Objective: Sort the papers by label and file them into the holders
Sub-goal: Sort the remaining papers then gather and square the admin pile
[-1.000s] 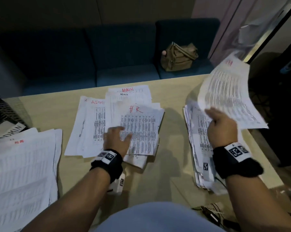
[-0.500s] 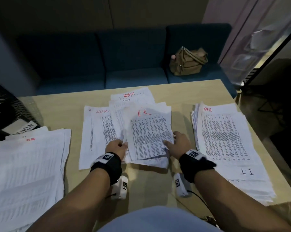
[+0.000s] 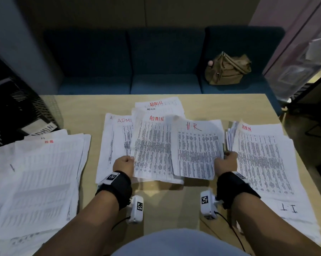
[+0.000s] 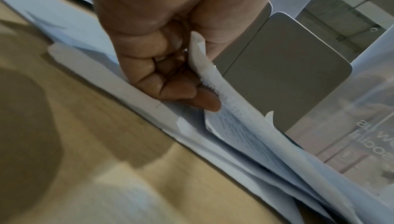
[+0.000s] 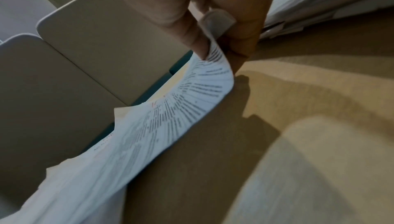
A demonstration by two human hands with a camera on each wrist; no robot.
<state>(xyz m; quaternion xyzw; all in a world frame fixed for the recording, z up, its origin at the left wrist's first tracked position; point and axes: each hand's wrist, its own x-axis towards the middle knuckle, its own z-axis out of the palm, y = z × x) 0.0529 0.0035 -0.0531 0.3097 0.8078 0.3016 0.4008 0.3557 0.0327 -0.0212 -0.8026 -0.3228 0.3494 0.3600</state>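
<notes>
Hands work the middle pile on the wooden table: the right hand pinches the edge of the HR sheet, lifted off the pile, while the left hand grips the ADMIN sheet beside it. Sorted stacks lie at far left and at right.

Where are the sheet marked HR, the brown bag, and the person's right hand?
HR sheet [image 3: 196,150], head view, middle of its printed table.
Brown bag [image 3: 228,71], head view, its front.
Right hand [image 3: 226,161], head view, back of the hand.
</notes>
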